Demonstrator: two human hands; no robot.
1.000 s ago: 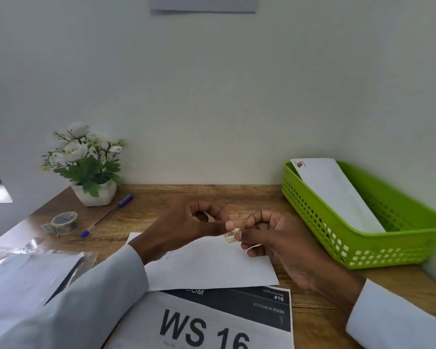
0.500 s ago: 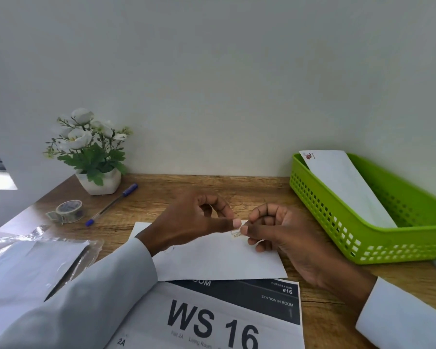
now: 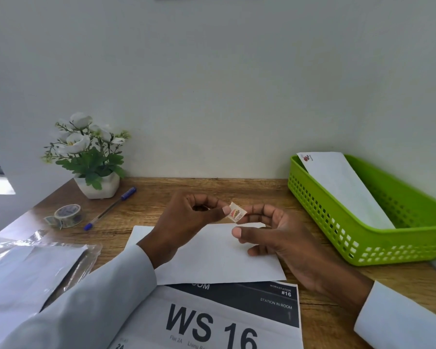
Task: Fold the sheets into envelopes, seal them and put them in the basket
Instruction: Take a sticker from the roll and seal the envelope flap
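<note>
A small stamp-like sticker [image 3: 237, 212] with a serrated edge is pinched between the thumb and fingers of my left hand [image 3: 186, 222], a little above the desk. My right hand [image 3: 275, 235] is just right of it, fingers loosely curled; a fingertip touches the sticker's right edge and the thumb hangs apart below. Under both hands a white folded envelope [image 3: 212, 258] lies flat on the wooden desk. The green plastic basket [image 3: 388, 248] stands at the right against the wall, with one stamped white envelope [image 3: 342, 187] leaning inside it.
A potted white flower [image 3: 91, 157], a blue pen [image 3: 111, 207] and a roll of tape [image 3: 67, 214] sit at the back left. A clear plastic bag of white sheets [image 3: 30, 268] lies at the left. A printed "WS 16" sign [image 3: 212, 321] lies at the front edge.
Both hands have risen slightly from the envelope with the sticker. My right thumb has come away from it, and the sticker now shows its printed face.
</note>
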